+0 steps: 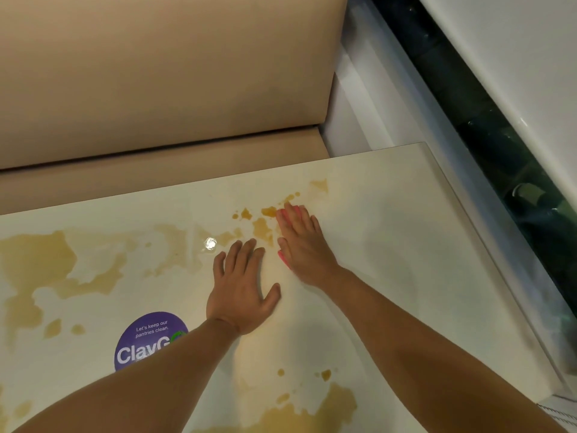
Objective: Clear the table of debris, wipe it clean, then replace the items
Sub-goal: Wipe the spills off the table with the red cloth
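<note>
Flat left hand (242,295) rests on the table (406,245); flat right hand (301,245) presses a pink cloth (283,257).

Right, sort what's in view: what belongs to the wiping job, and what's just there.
Belongs to the job:
table
brown spill patches
pink cloth under the right hand
left hand, flat on the table

Just there:
purple sticker
beige bench seat

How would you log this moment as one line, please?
phase: wiping | right hand: flat on pink cloth | left hand: flat on table | brown spills: remain
</note>
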`<state>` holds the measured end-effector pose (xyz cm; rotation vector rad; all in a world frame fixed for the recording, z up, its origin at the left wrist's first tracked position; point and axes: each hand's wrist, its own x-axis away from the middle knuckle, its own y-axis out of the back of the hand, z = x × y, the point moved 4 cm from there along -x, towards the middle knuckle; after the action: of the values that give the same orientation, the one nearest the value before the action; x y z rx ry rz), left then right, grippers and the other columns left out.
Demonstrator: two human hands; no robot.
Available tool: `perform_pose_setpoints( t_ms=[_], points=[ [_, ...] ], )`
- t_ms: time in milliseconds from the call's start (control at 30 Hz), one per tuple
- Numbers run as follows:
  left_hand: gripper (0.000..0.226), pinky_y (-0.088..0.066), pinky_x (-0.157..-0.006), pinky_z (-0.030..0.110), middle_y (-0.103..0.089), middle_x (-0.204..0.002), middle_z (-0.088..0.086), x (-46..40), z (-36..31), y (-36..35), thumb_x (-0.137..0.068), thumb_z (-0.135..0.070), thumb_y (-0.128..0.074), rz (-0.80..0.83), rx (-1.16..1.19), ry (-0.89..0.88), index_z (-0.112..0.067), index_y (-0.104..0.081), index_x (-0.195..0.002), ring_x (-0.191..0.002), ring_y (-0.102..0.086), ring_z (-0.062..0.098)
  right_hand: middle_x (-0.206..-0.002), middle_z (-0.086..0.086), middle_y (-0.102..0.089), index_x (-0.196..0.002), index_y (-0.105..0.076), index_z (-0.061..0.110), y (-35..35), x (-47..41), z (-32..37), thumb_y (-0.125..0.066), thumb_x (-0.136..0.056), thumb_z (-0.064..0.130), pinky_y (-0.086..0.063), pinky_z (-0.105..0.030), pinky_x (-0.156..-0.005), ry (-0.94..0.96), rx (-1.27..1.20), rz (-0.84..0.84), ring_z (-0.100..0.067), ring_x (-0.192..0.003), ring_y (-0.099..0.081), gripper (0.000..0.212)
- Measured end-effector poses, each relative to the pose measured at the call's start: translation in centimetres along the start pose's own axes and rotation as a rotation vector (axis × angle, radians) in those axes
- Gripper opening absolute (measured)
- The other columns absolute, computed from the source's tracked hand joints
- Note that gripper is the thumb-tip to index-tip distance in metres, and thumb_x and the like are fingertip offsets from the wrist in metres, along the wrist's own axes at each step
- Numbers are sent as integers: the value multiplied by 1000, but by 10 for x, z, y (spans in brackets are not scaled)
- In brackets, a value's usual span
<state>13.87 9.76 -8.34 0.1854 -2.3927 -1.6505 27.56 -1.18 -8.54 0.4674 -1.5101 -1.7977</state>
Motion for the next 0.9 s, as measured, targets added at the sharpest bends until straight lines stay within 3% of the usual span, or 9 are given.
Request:
perform_pose_setpoints(
  t_ms=[267, 433, 600, 767, 900],
  points=[
    [78, -9, -124, 52, -26, -163, 2, -1, -1, 0, -87, -63, -47, -3, 26, 1, -18, -39, -151, -153, -14, 28, -170, -9, -13, -162, -17, 15, -18, 100, -2, -24, -106, 35, -19, -49, -125, 105, 41, 53, -32, -157, -10, 59],
    [78, -11, -123, 52, -27, -162, 3, 0, 0, 0, -87, -63, -49, -13, 16, 3, -18, -40, -150, -153, -16, 28, -170, -6, -11, -161, -19, 15, -11, 57, 2, -32, -104, 33, -14, -50, -126, 143, 20, 84, -31, -157, -7, 61],
    [77, -12, -123, 51, -27, -162, 1, 0, 0, 0, -87, -63, -50, -12, 15, 7, -19, -40, -149, -153, -16, 27, -169, -7, -14, -160, -23, 14, -5, 3, 11, -46, -104, 29, -19, -55, -123, 70, -2, 47, -35, -155, -10, 62],
    [77, -13, -123, 51, -28, -162, 2, 0, 0, 0, -87, -64, -49, -12, 17, 8, -20, -40, -149, -153, -16, 27, -169, -9, -13, -161, -20, 14, -12, 47, 13, -33, -105, 35, -19, -53, -124, 21, -18, 13, -35, -156, -10, 61],
    [77, -13, -123, 52, -26, -163, 2, -1, -1, 1, -87, -63, -49, -9, 11, 8, -19, -39, -149, -153, -15, 28, -171, -6, -1, -163, -11, 17, -24, 114, 10, -23, -107, 38, -10, -49, -126, 9, -35, 41, -30, -158, 3, 61]
  ],
)
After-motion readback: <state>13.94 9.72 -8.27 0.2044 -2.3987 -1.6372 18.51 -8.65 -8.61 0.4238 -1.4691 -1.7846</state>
